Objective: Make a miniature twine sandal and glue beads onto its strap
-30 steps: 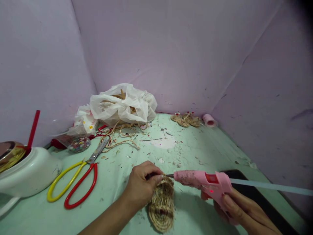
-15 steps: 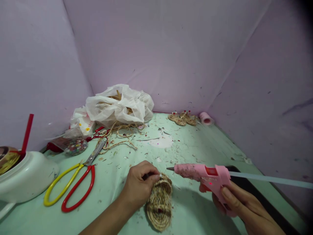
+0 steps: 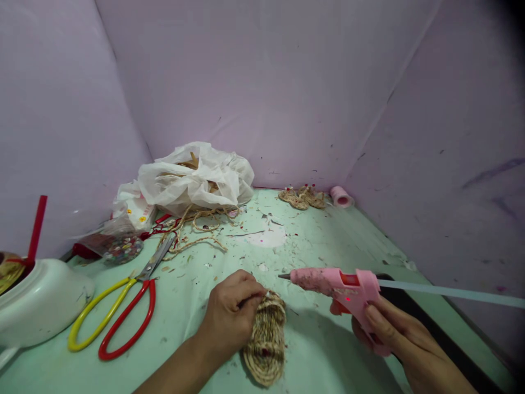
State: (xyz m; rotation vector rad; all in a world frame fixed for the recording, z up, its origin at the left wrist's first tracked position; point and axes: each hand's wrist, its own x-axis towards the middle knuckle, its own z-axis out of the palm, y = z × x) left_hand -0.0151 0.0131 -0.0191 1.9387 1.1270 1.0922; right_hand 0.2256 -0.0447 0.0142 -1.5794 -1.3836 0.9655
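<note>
A small slipper-shaped piece of coiled straw rope [image 3: 264,342] lies on the green table in front of me, with a red dot on its lower part. My left hand [image 3: 233,306] is at its far end, thumb and forefinger pinched on a small white bead-like piece [image 3: 268,294] against the rope. The fingers partly hide that spot. In my right hand [image 3: 394,328] is a pink glue gun [image 3: 340,290] with a red light lit. Its metal nozzle points left, apart from the slipper, and a long glue stick [image 3: 451,291] sticks out behind.
Scissors [image 3: 143,279] with yellow and red handles lie left, beside a white pot [image 3: 49,295]. Behind them are a bag of beads [image 3: 123,249], loose straw cord [image 3: 200,243] and a white plastic bag [image 3: 197,180]. Small straw slippers [image 3: 301,197] and a pink spool [image 3: 341,197] sit at the back.
The view has shifted slightly, moving the scene a little left. My left hand still pinches at the slipper's far end, and the glue gun keeps nearly the same place.
</note>
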